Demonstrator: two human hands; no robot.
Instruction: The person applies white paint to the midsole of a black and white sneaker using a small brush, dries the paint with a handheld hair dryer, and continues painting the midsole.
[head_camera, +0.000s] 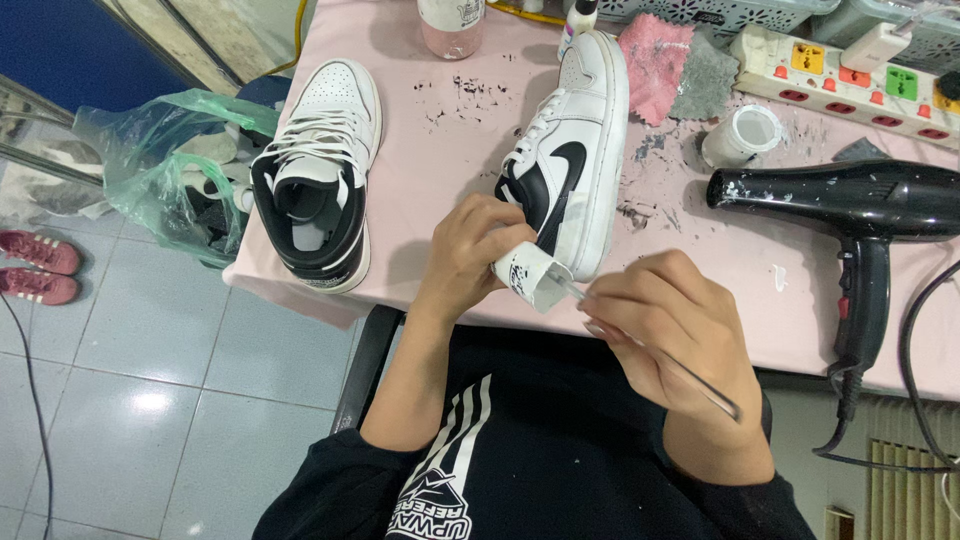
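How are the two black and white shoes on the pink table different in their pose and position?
The left shoe stands upright on its sole, so its laces and opening face up; the right shoe lies tipped on its side, showing its side panel and sole edge. The left shoe stands apart from both hands; the right shoe lies just behind the left hand, which holds a small white cup. Both are white sneakers with black parts and white laces.

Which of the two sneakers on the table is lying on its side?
The right sneaker, next to the hair dryer. It lies tipped over, showing its black side mark and white sole edge. The left sneaker stands upright, its laces and opening facing up.
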